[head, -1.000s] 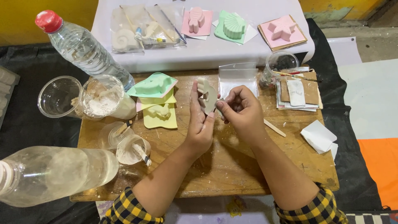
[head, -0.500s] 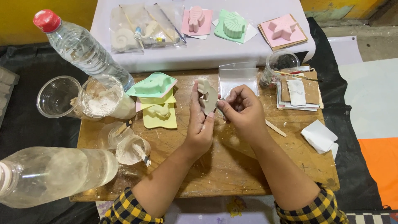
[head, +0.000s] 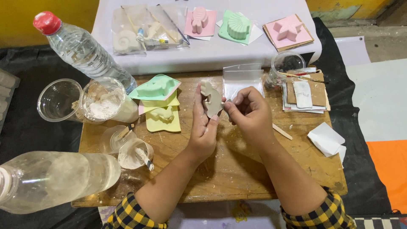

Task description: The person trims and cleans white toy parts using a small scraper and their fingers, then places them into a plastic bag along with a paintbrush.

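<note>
Head view: almost nothing has shifted over the last second; both hands stay bunched at the middle of the wooden board [head: 237, 178], and the pale cast has only tipped a touch more upright. The left hand [head: 202, 129] is closed around the plaster figure [head: 211, 101], a chalky off-white, matte, curvy-edged piece pinched between thumb and fingers and standing on edge above the board. The right hand [head: 250, 111] is curled almost shut, fingertips pressed against the figure's edge at its 3 o'clock side; whether it grips a small tool cannot be told. From the hands, at 9 o'clock lie soft moulds, a mint-green mould [head: 156, 87] stacked over a yellow mould [head: 163, 118], both glossy and wavy-rimmed. At 12 o'clock sits a clear plastic bag [head: 241, 78]; at 2 o'clock a stack of cardboard pieces [head: 306, 94] with a white slab on it; at 4 o'clock a thin wooden stick [head: 282, 132] and folded white paper [head: 326, 140]. At 8 o'clock a small clear cup [head: 135, 154] holds wet white paste and a stirrer; at 9 o'clock, farther out, a cup of dry white powder [head: 104, 102] stands beside an empty clear cup [head: 58, 100]. A red-capped water bottle [head: 82, 48] lies at 10 o'clock, another clear bottle [head: 51, 180] at 8 o'clock. Beyond the board, pink and green shell and star casts [head: 239, 26] rest on coloured cards.
</note>
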